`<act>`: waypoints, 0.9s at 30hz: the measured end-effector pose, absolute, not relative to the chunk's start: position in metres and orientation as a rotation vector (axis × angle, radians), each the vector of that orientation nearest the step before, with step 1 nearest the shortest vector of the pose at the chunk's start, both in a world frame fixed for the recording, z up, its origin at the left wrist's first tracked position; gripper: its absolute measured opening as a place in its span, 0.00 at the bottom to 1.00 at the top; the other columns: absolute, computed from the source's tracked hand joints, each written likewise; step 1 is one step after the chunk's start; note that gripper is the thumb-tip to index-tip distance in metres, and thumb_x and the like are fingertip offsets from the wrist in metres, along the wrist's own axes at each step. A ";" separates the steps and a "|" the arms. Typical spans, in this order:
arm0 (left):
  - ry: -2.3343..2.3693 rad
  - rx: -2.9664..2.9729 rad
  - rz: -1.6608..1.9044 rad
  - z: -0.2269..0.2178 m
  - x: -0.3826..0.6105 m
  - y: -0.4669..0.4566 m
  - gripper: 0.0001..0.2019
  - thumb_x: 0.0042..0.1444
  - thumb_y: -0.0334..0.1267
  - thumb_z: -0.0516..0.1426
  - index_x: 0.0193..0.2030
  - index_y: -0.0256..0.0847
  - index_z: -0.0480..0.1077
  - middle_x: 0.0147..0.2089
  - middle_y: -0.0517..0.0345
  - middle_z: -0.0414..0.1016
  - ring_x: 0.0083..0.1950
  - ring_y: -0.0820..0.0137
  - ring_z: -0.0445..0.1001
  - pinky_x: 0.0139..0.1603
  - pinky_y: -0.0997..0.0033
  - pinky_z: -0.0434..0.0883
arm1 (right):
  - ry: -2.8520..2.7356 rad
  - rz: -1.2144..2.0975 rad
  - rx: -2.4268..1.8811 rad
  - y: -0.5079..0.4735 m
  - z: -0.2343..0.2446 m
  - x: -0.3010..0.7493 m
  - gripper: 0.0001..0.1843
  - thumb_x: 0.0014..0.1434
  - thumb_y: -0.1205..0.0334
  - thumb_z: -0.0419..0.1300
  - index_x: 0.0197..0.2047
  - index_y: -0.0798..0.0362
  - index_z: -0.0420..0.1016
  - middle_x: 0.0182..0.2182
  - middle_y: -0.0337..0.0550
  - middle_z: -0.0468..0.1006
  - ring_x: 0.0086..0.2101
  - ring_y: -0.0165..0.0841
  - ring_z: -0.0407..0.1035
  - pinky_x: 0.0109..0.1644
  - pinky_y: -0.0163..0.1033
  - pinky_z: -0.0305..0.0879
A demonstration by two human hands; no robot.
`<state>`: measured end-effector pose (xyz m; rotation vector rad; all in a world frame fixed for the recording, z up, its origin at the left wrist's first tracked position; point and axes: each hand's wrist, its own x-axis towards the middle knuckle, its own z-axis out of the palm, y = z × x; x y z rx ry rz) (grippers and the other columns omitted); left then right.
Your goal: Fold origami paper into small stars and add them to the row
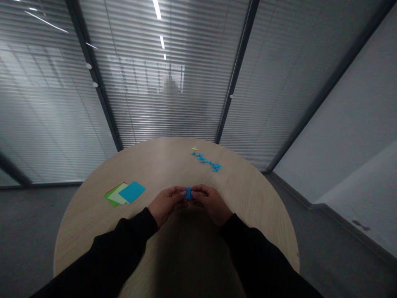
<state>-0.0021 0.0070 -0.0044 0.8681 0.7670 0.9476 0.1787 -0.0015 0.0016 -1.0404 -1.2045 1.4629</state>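
Between my two hands is a small piece of folded blue paper [188,193], held just above the near half of the round table. My left hand [167,203] pinches its left side with thumb and fingers. On the other side, my right hand [212,203] grips it the same way. The fingers cover much of the paper, so its exact shape is hard to make out. Beyond the hands lie several small blue folded paper pieces [206,161] with pointed tips, in a slanting row, with a yellow one [194,148] at the far end.
Left of my hands, flat sheets of blue paper [132,192], pale green paper [118,194] and darker green paper [111,200] overlap, with a reddish edge showing. The wooden table [254,198] has a rounded edge. Behind it stand glass panels with blinds [173,111].
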 end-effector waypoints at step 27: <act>0.717 0.992 0.827 -0.003 -0.009 0.008 0.22 0.44 0.34 0.72 0.46 0.34 0.73 0.38 0.53 0.80 0.35 0.72 0.77 0.36 0.74 0.70 | -1.491 1.254 -1.038 -0.003 0.003 0.178 0.12 0.52 0.61 0.68 0.40 0.54 0.76 0.32 0.41 0.80 0.31 0.32 0.75 0.36 0.38 0.69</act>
